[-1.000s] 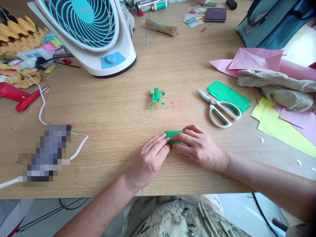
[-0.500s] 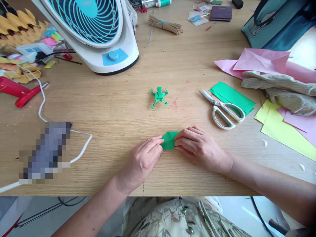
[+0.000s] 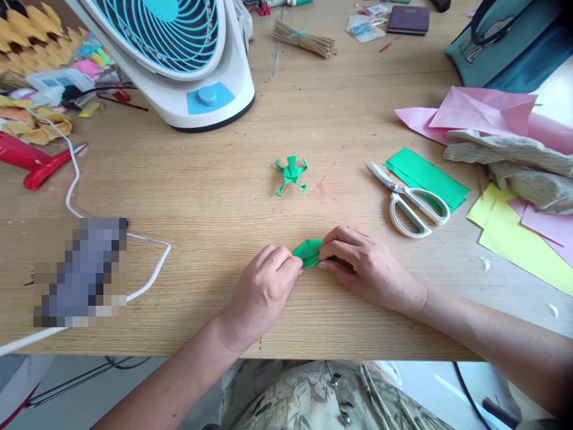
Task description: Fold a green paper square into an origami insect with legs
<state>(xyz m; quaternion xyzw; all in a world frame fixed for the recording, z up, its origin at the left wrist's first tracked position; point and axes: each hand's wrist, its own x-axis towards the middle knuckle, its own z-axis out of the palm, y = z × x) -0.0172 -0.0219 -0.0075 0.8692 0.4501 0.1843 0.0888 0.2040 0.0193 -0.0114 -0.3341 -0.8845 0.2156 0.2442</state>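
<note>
A small folded green paper piece [image 3: 308, 251] lies on the wooden table [image 3: 215, 197] near its front edge. My left hand [image 3: 264, 289] pinches its left end with curled fingers. My right hand [image 3: 367, 266] presses and grips its right end, covering part of it. Farther back, in the middle of the table, sits a finished green paper frog [image 3: 292, 173]. Neither hand touches the frog.
White-handled scissors [image 3: 409, 200] lie on green paper strips [image 3: 427, 176] to the right. Pink and yellow sheets [image 3: 514, 230], a cloth and a teal bag are at the far right. A blue-white fan [image 3: 179, 54], a white cable, a red tool and paper scraps fill the left.
My left hand's fingers curled from flat into a pinch on the paper's left end. The green piece rose slightly between both hands. The view shifted a little.
</note>
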